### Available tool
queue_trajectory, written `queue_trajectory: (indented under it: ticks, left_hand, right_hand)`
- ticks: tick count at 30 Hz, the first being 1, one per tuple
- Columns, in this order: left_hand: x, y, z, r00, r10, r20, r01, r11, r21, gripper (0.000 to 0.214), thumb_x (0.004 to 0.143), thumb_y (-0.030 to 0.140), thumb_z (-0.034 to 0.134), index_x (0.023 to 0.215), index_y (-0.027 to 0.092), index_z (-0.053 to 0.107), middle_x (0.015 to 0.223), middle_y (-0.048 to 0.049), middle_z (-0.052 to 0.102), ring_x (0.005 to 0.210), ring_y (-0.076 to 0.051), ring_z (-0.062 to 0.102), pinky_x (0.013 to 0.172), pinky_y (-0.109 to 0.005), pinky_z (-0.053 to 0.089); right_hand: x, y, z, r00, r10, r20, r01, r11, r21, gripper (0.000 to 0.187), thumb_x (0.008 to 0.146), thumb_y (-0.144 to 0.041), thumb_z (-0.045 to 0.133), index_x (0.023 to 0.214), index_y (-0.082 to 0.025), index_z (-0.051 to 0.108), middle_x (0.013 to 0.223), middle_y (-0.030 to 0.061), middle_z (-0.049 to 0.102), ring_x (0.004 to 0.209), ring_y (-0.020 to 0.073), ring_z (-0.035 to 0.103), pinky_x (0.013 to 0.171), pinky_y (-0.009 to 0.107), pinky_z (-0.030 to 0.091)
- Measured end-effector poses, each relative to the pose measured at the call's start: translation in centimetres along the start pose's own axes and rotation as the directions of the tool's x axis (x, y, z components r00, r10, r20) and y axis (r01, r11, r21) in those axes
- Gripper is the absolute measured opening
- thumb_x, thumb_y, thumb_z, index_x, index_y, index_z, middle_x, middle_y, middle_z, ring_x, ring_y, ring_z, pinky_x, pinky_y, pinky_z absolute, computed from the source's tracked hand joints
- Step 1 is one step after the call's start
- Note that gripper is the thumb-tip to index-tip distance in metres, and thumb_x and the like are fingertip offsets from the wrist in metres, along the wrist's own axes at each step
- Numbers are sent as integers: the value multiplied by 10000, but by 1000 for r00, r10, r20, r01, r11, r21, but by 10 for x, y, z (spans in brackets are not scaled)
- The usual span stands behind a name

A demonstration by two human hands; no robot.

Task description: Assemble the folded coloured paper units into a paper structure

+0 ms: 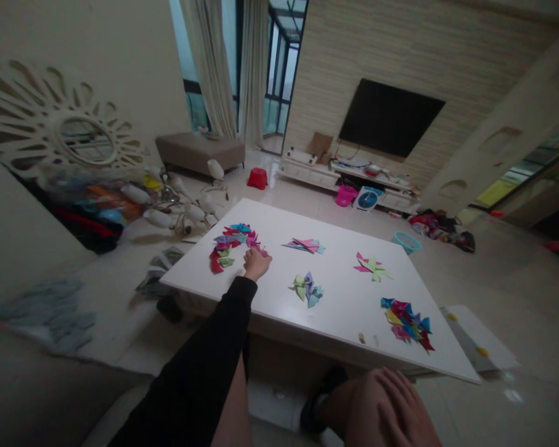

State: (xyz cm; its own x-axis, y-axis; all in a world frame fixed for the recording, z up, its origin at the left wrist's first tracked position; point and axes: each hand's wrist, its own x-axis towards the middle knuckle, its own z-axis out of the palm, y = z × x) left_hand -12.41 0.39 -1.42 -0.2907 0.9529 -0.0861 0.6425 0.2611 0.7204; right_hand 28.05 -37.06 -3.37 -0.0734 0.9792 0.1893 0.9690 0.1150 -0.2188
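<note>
My left hand [256, 263], in a black sleeve, reaches over the white table with its fingers closed at a pink folded-paper piece [263, 252]. Just left of it lies a curved pile of folded-paper pieces [235, 239] in red, blue, purple and green. My right hand [400, 403] rests on my knee, fingers stretched out and holding nothing. Flat pink and blue folded papers [305, 244] lie at the table's middle. Nearer me are green and purple folded pieces [308, 288]. Pink and green ones [371, 267] sit to the right, and a multicoloured pile [407, 324] lies at the right front.
The white table [345, 298] stands before my knees, with small bits [362, 338] near its front edge. Beyond it are a red stool [258, 178], a pink bucket [345, 196] and a low TV cabinet [307, 170]. A lamp fixture [193, 211] lies at left.
</note>
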Motion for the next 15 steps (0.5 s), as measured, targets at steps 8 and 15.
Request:
queue_trajectory:
  ticks: [8, 15]
  left_hand:
    - [16, -75, -34, 995, -83, 58, 65, 962, 264, 589, 744, 359, 641, 1271, 103, 578, 1593, -253, 324, 1513, -457, 227, 1145, -579, 318]
    - [22, -83, -23, 992, 25, 123, -67, 936, 347, 515, 735, 377, 639, 1149, 70, 627, 1407, -284, 520, 1385, -458, 426, 1074, -556, 389]
  right_hand:
    - [-16, 0, 21, 957, -196, -215, 152, 967, -204, 485, 899, -414, 572, 1365, -299, 638, 1452, 41, 604, 1341, 341, 546, 994, 460, 549]
    - [5, -25, 19, 973, -80, -218, 47, 987, -153, 405, 907, -430, 564, 1288, -357, 680, 1401, 16, 640, 1273, 334, 579, 980, 499, 528]
